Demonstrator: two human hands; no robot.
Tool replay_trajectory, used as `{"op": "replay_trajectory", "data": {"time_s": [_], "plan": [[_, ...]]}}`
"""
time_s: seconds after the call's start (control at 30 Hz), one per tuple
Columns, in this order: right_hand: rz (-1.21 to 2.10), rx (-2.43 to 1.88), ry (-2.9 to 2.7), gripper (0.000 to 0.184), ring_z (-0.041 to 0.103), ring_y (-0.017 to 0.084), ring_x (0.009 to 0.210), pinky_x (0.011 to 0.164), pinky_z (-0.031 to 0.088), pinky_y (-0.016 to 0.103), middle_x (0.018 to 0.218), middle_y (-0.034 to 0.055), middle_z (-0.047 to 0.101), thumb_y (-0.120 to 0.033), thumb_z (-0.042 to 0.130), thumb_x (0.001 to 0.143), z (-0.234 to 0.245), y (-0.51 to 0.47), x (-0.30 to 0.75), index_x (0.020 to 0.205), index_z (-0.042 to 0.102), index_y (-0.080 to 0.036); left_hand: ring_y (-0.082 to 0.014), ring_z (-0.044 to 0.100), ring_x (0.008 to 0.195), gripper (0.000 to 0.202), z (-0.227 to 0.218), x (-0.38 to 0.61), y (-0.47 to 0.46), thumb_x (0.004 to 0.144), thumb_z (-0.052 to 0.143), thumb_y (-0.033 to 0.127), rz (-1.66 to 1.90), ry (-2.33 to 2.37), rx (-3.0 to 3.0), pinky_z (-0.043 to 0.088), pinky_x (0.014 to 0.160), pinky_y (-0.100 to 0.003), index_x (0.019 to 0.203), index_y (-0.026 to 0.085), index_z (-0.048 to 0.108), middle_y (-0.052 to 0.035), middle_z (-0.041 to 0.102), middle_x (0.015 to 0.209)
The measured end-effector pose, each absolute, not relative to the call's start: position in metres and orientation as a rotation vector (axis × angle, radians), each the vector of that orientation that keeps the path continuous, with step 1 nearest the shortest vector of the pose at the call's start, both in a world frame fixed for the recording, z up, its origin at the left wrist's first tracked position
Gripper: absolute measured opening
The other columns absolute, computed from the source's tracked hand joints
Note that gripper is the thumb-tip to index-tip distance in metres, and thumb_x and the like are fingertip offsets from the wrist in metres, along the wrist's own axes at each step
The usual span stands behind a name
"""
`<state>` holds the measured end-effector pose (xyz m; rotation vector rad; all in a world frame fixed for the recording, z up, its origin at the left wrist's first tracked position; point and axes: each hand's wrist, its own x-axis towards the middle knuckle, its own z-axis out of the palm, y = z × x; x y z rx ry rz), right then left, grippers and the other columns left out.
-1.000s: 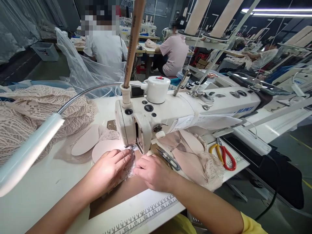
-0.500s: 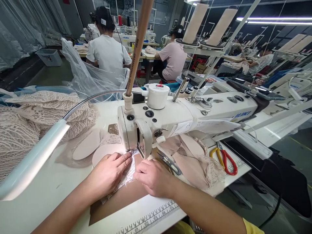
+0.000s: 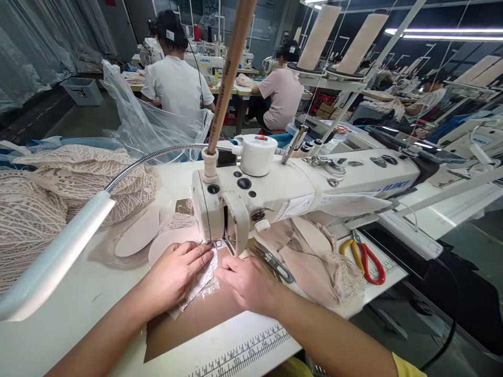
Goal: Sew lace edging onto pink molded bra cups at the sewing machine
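A white sewing machine (image 3: 275,193) stands across the table. Under its needle lies a small strip of pale lace (image 3: 200,280). My left hand (image 3: 175,275) lies flat on the lace just left of the needle, fingers stretched toward the presser foot. My right hand (image 3: 245,280) rests on the right of the lace with its fingers curled and pressed down on the fabric edge. A round beige pad (image 3: 168,243) pokes out behind my left hand.
A heap of beige lace (image 3: 51,193) fills the table's left, with a lamp on a flexible arm (image 3: 55,256) over it. Thread snips (image 3: 275,264), folded beige pieces (image 3: 322,267) and red-and-yellow scissors (image 3: 365,256) lie right. Other people sit at machines behind.
The lace strip has slid toward me from under the needle, with more of it showing between my hands. Both hands stay beside the needle. My view has shifted slightly.
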<state>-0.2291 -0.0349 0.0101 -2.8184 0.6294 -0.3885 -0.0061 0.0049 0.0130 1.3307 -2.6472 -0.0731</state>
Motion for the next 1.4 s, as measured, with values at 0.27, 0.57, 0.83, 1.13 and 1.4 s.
{"op": "replay_trajectory", "data": {"time_s": [0.27, 0.57, 0.83, 1.13, 1.4], "plan": [[-0.369, -2.819, 0.679, 0.026, 0.040, 0.016, 0.073, 0.060, 0.026, 0.028, 0.077, 0.0018, 0.051, -0.001, 0.052, 0.071, 0.009, -0.035, -0.228, 0.090, 0.058, -0.018, -0.0238, 0.053, 0.088, 0.038, 0.013, -0.004, 0.005, 0.085, 0.044, 0.011, -0.100, -2.645, 1.256, 0.040, 0.075, -0.037, 0.119, 0.018, 0.058, -0.0113, 0.066, 0.104], [-0.334, -2.877, 0.827, 0.026, 0.042, 0.018, 0.076, 0.066, 0.032, 0.030, 0.085, 0.0045, 0.056, -0.004, 0.050, 0.073, 0.013, -0.037, -0.222, 0.092, 0.060, -0.018, -0.0245, 0.052, 0.089, 0.040, 0.011, -0.003, 0.002, 0.084, 0.043, 0.005, -0.031, -2.640, 1.247, 0.037, 0.074, -0.038, 0.117, 0.020, 0.059, -0.0098, 0.066, 0.097], [-0.271, -2.833, 0.991, 0.044, 0.049, 0.023, 0.090, 0.077, 0.039, 0.033, 0.095, 0.0099, 0.060, -0.004, 0.052, 0.071, 0.011, -0.040, -0.217, 0.112, 0.060, -0.018, -0.0260, 0.050, 0.104, 0.045, 0.009, 0.000, -0.001, 0.084, 0.041, 0.003, -0.056, -2.630, 1.248, 0.038, 0.081, -0.040, 0.123, 0.021, 0.056, -0.0081, 0.063, 0.119], [-0.328, -2.812, 0.968, 0.049, 0.051, 0.023, 0.091, 0.074, 0.042, 0.032, 0.104, 0.0105, 0.061, -0.003, 0.048, 0.076, 0.003, -0.040, -0.220, 0.122, 0.058, -0.019, -0.0258, 0.053, 0.100, 0.034, 0.011, 0.000, -0.004, 0.087, 0.043, 0.007, -0.091, -2.573, 1.421, 0.038, 0.081, -0.039, 0.109, 0.023, 0.064, -0.0065, 0.067, 0.110], [-0.330, -2.783, 0.965, 0.045, 0.051, 0.022, 0.088, 0.075, 0.042, 0.032, 0.100, 0.0091, 0.061, -0.005, 0.048, 0.078, 0.009, -0.041, -0.220, 0.118, 0.062, -0.020, -0.0270, 0.052, 0.101, 0.030, 0.013, 0.000, -0.004, 0.090, 0.042, 0.011, -0.024, -2.592, 1.473, 0.040, 0.084, -0.041, 0.110, 0.020, 0.063, -0.0090, 0.064, 0.115]]}}
